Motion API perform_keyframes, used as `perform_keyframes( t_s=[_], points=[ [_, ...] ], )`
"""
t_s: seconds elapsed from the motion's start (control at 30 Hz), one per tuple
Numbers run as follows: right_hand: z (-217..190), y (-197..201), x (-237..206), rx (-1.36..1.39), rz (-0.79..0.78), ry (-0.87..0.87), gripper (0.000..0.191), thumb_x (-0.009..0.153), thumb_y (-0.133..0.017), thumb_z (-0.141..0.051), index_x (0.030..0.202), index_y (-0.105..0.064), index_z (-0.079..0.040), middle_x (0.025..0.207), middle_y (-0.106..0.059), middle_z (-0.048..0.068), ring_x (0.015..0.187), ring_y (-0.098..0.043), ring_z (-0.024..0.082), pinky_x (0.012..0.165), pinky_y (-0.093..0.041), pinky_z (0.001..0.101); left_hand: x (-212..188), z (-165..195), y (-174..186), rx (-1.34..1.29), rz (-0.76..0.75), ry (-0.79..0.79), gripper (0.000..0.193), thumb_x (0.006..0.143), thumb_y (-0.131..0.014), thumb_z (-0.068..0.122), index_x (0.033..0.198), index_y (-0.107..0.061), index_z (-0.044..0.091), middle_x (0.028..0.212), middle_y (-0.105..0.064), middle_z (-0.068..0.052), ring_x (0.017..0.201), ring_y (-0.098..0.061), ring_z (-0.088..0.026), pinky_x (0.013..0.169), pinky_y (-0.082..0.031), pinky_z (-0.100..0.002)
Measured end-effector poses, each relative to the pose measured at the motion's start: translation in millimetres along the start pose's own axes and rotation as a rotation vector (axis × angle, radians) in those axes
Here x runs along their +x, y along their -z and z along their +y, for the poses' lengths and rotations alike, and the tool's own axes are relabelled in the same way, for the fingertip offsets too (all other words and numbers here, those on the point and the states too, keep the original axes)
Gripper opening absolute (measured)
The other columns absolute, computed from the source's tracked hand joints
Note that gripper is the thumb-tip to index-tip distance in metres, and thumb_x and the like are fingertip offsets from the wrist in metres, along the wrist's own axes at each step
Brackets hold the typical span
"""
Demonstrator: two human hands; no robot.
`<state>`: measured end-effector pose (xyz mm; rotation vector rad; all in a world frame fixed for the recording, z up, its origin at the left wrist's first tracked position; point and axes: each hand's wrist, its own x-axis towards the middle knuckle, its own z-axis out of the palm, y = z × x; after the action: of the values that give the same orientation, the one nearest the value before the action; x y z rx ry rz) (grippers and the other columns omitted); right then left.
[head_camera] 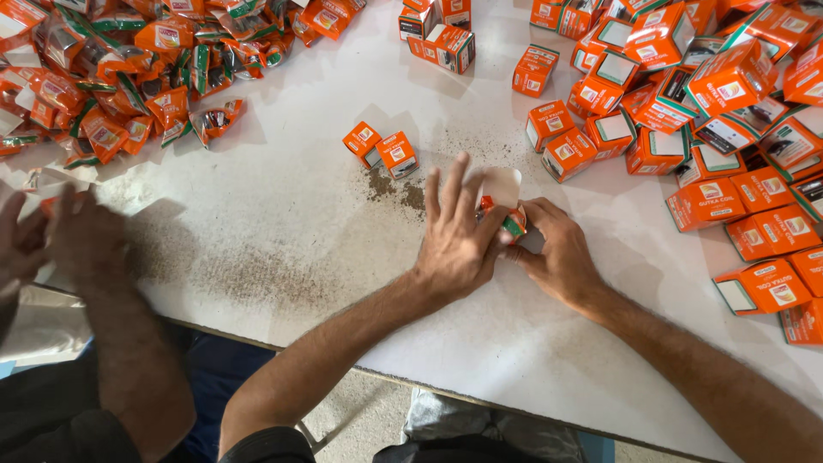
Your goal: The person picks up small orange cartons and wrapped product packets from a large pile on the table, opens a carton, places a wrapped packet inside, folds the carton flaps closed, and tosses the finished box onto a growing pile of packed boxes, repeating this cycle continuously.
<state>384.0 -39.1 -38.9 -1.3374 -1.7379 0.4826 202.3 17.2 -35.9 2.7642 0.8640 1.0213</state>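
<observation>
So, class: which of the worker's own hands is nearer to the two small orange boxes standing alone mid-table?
Left. The left hand lies just below and right of the two small orange boxes; the right hand is farther right.

small orange packet (pixel 512 221): mostly hidden between left hand (pixel 457 236) and right hand (pixel 557 253)
co-worker's hands (pixel 60 236): motion-blurred, cut by left edge
box pile (pixel 729 103): cropped at right edge

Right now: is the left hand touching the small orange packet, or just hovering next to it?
Touching. In the head view, the left hand and right hand both press against the small orange packet, with no gap showing.
</observation>
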Motion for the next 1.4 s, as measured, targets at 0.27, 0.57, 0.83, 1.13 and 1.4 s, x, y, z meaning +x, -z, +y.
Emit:
perform_keyframes(
  t_s=[0.27,0.57,0.83,1.13,1.4],
  points=[
    [-2,-2,-1,-0.062,0.022,0.055,0.058,0.071,-0.088,-0.017,0.120,-0.065,0.002,0.112,-0.067,0.016,0.101,-0.066,0.035,0.087,-0.053,0.0429,5,2,-1,0.004,-0.060,0.125,0.022,0.102,-0.060,0.026,0.110,-0.072,0.010,0.166,-0.016,-0.031,0.155,-0.004,-0.052,0.115,-0.013,-0.079],
    [-2,-3,-2,-0.084,0.031,0.085,0.055,0.079,-0.088,-0.023,0.122,-0.063,0.001,0.109,-0.068,0.017,0.097,-0.067,0.036,0.083,-0.054,0.0449,10,-17,-7,-0.761,-0.267,0.732,0.044,0.086,-0.071,0.021,0.125,-0.060,0.004,0.096,-0.075,-0.012,0.080,-0.070,-0.018,0.070,-0.057,-0.033],
    [-5,-7,-17,-0.047,0.042,0.016,0.061,0.086,-0.081,-0.012,0.139,-0.053,0.002,0.130,-0.065,0.023,0.117,-0.066,0.038,0.097,-0.055,0.0444,16,-20,-13,-0.804,-0.218,0.663,0.032,0.087,-0.070,0.019,0.114,-0.069,0.002,0.087,-0.075,-0.007,0.075,-0.068,-0.010,0.066,-0.057,-0.030],
    [-14,-6,-10,-0.567,-0.077,0.258,0.061,0.078,-0.072,0.000,0.136,-0.056,0.007,0.126,-0.065,0.027,0.115,-0.064,0.040,0.099,-0.049,0.0489,7,-34,14,-1.345,-0.430,0.690,0.056,0.085,-0.056,0.020,0.138,-0.055,0.002,0.100,-0.065,-0.007,0.080,-0.063,-0.012,0.074,-0.059,-0.036],
    [-11,-8,-9,-0.550,-0.065,0.265,0.050,0.075,-0.073,-0.001,0.122,-0.059,0.007,0.113,-0.068,0.026,0.104,-0.066,0.040,0.094,-0.051,0.0488,14,-43,4,-1.395,-0.439,0.780,0.037,0.092,-0.069,0.026,0.120,-0.060,0.003,0.106,-0.071,-0.001,0.088,-0.072,-0.010,0.069,-0.066,-0.030]
  ],
)
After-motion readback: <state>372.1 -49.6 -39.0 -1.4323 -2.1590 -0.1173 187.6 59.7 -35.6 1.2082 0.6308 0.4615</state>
